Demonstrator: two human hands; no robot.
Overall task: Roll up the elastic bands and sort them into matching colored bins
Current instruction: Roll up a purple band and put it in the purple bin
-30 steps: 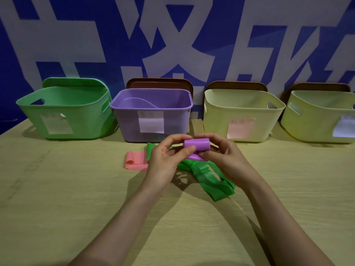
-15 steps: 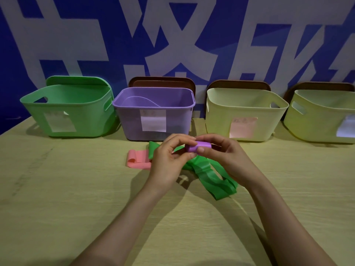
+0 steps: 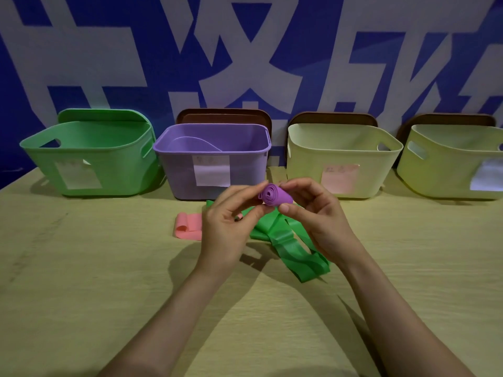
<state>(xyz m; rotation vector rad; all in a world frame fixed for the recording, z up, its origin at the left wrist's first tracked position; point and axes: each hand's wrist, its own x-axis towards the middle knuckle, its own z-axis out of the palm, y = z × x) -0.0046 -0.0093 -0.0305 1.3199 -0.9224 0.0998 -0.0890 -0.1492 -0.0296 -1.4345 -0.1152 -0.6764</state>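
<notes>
Both hands, left (image 3: 227,227) and right (image 3: 317,221), pinch the rolled purple band (image 3: 275,196) between them.

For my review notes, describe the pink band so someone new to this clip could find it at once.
Start at the purple bin, second from the left in the row along the blue wall. On the table just in front of it, partly hidden behind the left hand, lies the pink band. It is short, loosely folded and salmon pink, unlike the long green band sprawled to its right.
</notes>
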